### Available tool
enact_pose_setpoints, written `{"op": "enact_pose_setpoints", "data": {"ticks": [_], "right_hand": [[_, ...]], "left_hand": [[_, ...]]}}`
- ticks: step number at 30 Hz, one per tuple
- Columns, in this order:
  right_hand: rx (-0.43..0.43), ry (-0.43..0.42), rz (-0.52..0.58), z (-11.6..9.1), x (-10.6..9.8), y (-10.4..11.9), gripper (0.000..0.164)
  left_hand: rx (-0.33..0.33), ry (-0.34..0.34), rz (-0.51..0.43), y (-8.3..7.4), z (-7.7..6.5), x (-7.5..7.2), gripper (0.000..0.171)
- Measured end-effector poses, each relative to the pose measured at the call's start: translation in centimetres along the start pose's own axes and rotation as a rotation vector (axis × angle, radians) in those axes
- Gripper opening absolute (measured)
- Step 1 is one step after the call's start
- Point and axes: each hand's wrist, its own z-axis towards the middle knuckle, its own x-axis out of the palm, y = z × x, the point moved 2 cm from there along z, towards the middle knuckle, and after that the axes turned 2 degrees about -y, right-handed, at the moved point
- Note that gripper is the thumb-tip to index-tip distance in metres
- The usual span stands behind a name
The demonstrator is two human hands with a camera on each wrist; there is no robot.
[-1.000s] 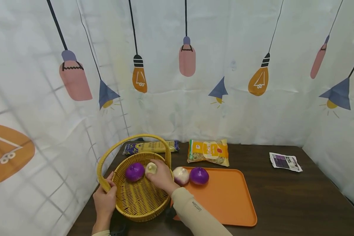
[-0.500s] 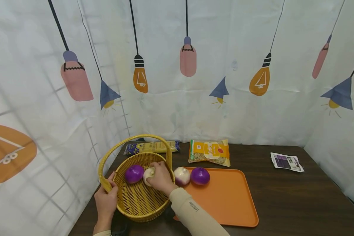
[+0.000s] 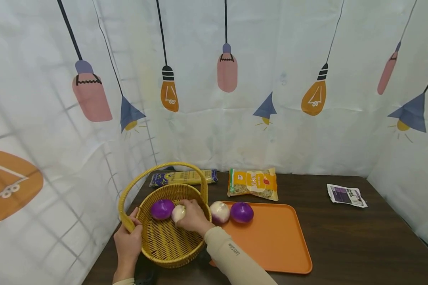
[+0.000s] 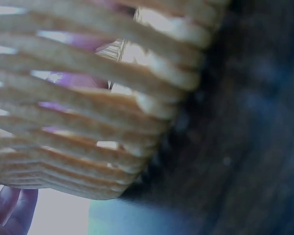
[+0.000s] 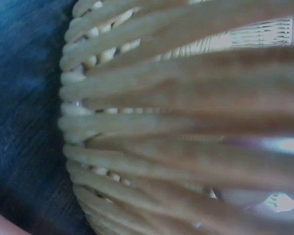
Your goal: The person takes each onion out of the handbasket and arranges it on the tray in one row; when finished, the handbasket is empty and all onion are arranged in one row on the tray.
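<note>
My left hand grips the left side of a yellow woven basket where its arched handle meets the rim. My right hand reaches over the right rim, with its thumb and fingers around a white onion low inside. Beside that one, toward the left, a purple onion lies in the basket. In the left wrist view the basket wall fills much of the picture, with left fingers at the lower corner. Woven strands of the wall also dominate the right wrist view.
An orange tray lies right of the basket, bearing another white onion and a purple onion. Behind are a blue-yellow packet and a yellow food bag. A white-purple sachet lies far right on the dark table.
My right hand has lowered the white onion into the basket, close against the purple one, and the onion has shifted slightly left. My left hand keeps its hold on the basket.
</note>
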Motion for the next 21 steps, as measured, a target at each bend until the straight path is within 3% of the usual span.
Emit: {"op": "enact_pose_setpoints", "data": {"ticks": [9,21], "right_hand": [[-0.009,-0.087,0.05,-0.2,-0.5,0.3,0.065],[-0.059,-0.037,0.057,-1.5,-1.2,1.0,0.067]], "left_hand": [[0.014,-0.029,0.013,0.0,0.0,0.1,0.018],[0.02,0.003,0.019,0.0,0.2,-0.1,0.01]]}}
